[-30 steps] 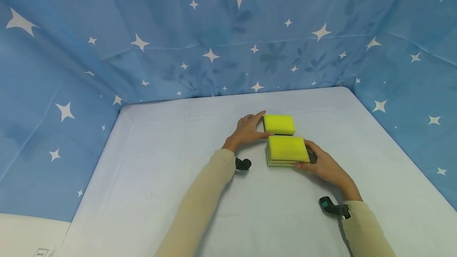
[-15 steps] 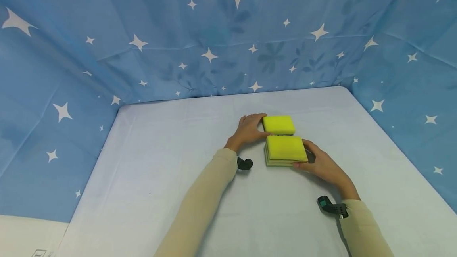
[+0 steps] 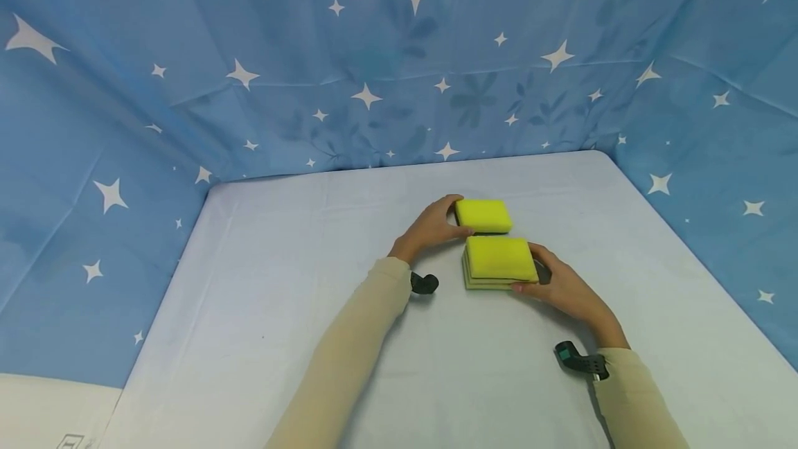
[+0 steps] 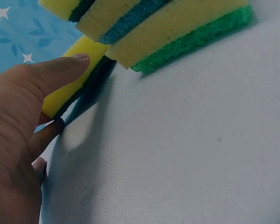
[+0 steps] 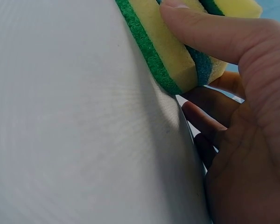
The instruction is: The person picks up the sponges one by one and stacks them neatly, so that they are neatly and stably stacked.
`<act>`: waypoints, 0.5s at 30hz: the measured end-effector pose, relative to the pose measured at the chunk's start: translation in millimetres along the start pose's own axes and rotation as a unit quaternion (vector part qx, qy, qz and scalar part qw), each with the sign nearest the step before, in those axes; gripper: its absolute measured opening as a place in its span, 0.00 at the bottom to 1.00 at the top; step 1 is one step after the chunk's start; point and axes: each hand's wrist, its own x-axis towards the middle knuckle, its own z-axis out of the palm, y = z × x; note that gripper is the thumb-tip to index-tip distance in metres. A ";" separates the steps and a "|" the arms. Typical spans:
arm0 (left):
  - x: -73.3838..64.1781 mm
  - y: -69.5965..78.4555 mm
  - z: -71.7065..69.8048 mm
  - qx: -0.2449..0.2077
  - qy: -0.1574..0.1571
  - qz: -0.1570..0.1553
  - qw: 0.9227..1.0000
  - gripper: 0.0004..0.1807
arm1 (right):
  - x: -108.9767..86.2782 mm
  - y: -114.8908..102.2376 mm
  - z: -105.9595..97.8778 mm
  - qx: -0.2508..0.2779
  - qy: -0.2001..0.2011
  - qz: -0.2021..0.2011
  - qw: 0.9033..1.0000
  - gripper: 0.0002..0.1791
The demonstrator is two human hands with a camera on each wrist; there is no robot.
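Two groups of yellow sponges stand close together in the head view. At the back is a single sponge (image 3: 485,216) with a dark scouring side underneath. My left hand (image 3: 429,229) grips its left end, thumb at the near side and fingers at the far side. Just in front lies a stack of sponges (image 3: 501,259). In the left wrist view its lowest sponge (image 4: 177,35) has a green scouring layer, and a blue layer (image 4: 133,21) shows above that. My right hand (image 3: 572,293) holds the stack's right end between thumb and fingers.
A white cloth (image 3: 293,283) covers the table. Blue star-patterned curtains (image 3: 374,54) rise along its back and both sides. Each wrist wears a dark camera strap, one (image 3: 425,284) on the left and another (image 3: 582,364) on the right.
Since half a second ago the single sponge has shifted slightly left and back with my left hand. My right hand and the stack stay put.
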 end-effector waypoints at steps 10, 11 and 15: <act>-6.4 0.2 -3.8 -0.016 -0.001 -0.002 1.000 0.47 | -0.2 -3.3 0.3 -0.001 -0.003 0.012 1.000 0.58; -6.9 0.2 -4.2 -0.015 0.000 -0.003 1.000 0.47 | -0.2 -3.7 0.4 -0.001 -0.004 0.013 1.000 0.58; -8.9 0.6 -6.3 -0.018 0.007 -0.004 1.000 0.47 | 0.5 -4.2 0.7 -0.003 -0.004 0.014 1.000 0.58</act>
